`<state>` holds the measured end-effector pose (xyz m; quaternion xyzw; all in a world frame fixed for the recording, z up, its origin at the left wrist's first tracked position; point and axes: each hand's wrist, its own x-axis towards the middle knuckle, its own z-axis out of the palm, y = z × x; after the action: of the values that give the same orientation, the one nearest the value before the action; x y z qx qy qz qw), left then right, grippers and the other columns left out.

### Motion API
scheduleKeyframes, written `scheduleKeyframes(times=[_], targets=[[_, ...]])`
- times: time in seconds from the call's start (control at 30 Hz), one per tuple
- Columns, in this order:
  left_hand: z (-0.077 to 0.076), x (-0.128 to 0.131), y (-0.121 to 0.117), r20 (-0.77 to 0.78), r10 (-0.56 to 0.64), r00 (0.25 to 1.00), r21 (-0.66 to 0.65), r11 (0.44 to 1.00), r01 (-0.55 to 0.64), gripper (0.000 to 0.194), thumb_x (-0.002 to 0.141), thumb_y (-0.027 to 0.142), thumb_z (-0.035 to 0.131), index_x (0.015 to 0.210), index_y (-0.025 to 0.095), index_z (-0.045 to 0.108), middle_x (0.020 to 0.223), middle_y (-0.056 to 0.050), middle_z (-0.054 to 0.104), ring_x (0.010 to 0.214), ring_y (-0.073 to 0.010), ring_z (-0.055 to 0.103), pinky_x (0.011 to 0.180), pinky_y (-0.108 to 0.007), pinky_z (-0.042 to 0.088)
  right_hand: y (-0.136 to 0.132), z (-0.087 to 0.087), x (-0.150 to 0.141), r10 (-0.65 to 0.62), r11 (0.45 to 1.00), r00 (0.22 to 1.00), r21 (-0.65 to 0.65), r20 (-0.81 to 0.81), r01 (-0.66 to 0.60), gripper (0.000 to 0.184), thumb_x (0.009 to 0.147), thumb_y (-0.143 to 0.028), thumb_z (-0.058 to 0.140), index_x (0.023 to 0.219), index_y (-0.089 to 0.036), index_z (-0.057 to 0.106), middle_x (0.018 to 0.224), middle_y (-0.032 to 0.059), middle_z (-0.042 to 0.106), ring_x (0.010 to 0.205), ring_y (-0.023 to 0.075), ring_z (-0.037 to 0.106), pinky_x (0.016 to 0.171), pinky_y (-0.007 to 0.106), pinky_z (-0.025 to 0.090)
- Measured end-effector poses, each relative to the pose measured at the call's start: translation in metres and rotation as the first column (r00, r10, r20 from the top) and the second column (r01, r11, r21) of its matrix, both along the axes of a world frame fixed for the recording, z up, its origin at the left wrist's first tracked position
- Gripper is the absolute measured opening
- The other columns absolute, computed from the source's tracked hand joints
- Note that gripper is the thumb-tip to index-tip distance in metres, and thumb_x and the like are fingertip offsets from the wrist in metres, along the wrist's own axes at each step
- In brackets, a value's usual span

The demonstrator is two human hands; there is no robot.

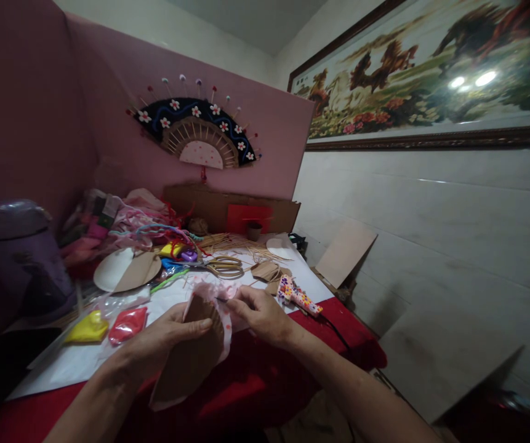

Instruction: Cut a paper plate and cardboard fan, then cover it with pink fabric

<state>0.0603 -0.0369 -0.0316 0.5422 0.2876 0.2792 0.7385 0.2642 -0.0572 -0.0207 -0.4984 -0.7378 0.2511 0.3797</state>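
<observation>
My left hand (184, 329) is closed on a brown cardboard piece (191, 363), thumb on its face, and holds it tilted above the table's front edge. Pale pink spotted covering (226, 329), paper or cloth, runs along the cardboard's edge and bunches up at its top. At that upper edge my right hand (260, 311) pinches a thin dark pointed tool (221, 300), its tip against the pink covering. Its exact kind is too small to tell. Just right of my right hand lies a flower-patterned glue gun (298, 296) with a dark cord.
Gold-handled scissors (223, 266), thin sticks (250, 246) and a half-white cardboard disc (128, 271) lie behind my hands. Yellow (88, 327) and red (127, 326) clay packets sit left. A lilac container (20, 258) stands far left. A decorated fan (200, 129) hangs on the pink panel.
</observation>
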Motion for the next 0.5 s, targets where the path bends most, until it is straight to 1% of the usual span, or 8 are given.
scheduleKeyframes(times=[0.13, 0.3, 0.5], targets=[[-0.002, -0.0005, 0.0022, 0.004, 0.017, 1.0, -0.019, 1.0, -0.017, 0.023, 0.072, 0.028, 0.071, 0.091, 0.015, 0.072, 0.082, -0.01, 0.071, 0.07, -0.0187, 0.061, 0.066, -0.027, 0.044, 0.0004, -0.0022, 0.0023, -0.011, 1.0, 1.0, 0.017, 0.005, 0.011, 0.03, 0.087, -0.041, 0.049, 0.067, -0.018, 0.05, 0.063, -0.0025, 0.048, 0.06, 0.0108, 0.042, 0.054, 0.023, 0.029], [-0.0018, -0.001, 0.0022, -0.012, -0.001, 1.0, -0.013, 1.0, 0.001, 0.02, 0.075, 0.027, 0.068, 0.09, 0.014, 0.072, 0.08, -0.009, 0.071, 0.07, -0.0181, 0.061, 0.067, -0.027, 0.044, 0.0008, -0.0016, 0.0029, -0.001, 1.0, 1.0, 0.019, 0.029, 0.001, 0.029, 0.088, -0.043, 0.048, 0.074, -0.018, 0.054, 0.068, -0.0019, 0.053, 0.062, 0.0109, 0.047, 0.057, 0.022, 0.031], [-0.002, -0.0008, 0.0015, -0.001, -0.009, 1.0, -0.034, 0.999, 0.009, 0.025, 0.075, 0.027, 0.068, 0.097, 0.016, 0.07, 0.082, -0.009, 0.071, 0.071, -0.0186, 0.061, 0.067, -0.028, 0.044, 0.0006, 0.0026, 0.0004, 0.002, 0.999, 0.997, 0.04, 0.077, -0.006, 0.027, 0.088, -0.041, 0.05, 0.076, -0.018, 0.056, 0.069, -0.0015, 0.057, 0.064, 0.0112, 0.05, 0.058, 0.022, 0.033]])
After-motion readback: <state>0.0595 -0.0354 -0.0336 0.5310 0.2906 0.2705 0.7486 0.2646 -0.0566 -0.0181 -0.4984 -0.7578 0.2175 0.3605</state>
